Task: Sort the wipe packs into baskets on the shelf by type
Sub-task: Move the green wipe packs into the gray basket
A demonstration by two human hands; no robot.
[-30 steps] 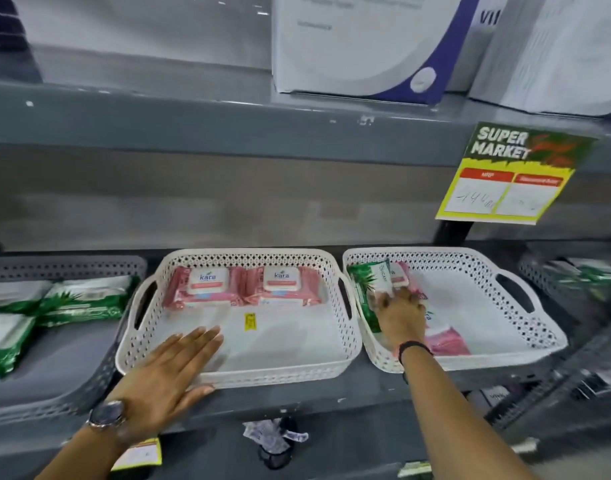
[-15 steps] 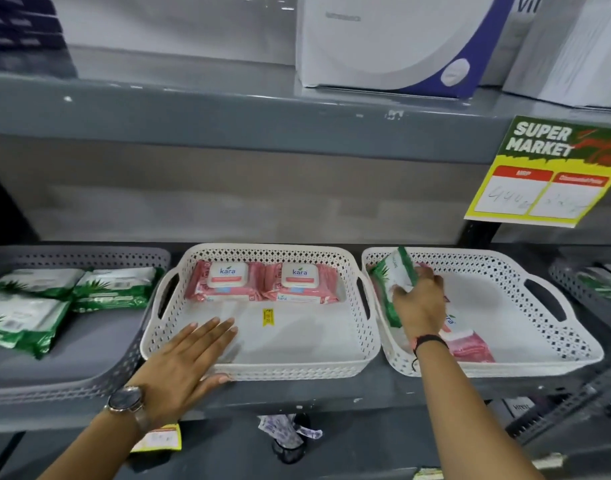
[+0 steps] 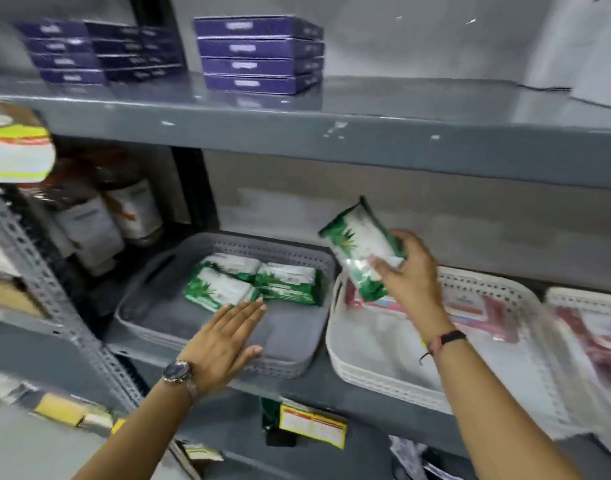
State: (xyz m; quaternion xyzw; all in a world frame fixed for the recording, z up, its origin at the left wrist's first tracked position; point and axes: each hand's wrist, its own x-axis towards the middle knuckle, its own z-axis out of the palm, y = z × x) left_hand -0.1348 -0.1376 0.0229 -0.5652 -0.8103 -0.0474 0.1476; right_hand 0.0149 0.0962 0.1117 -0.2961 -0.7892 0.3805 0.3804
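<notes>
My right hand (image 3: 409, 271) grips a green wipe pack (image 3: 357, 244), held tilted in the air above the left rim of the white basket (image 3: 373, 358). Pink wipe packs (image 3: 470, 303) lie at the back of that white basket. To its left, the grey basket (image 3: 165, 327) holds several green wipe packs (image 3: 255, 284) at its back right. My left hand (image 3: 224, 344) lies flat, fingers spread, over the grey basket's front rim, holding nothing. A second white basket (image 3: 574, 299) with pink packs is at the far right, blurred.
Stacks of purple boxes (image 3: 259, 53) sit on the upper shelf (image 3: 331, 133). Dark jars (image 3: 124, 216) stand left of the grey basket behind a perforated metal upright (image 3: 54, 299). A yellow price tag (image 3: 311, 426) hangs below the shelf edge.
My right hand lifted the green pack out of the right white basket and carried it left. My left hand moved from the middle white basket to the grey one. The view swung left.
</notes>
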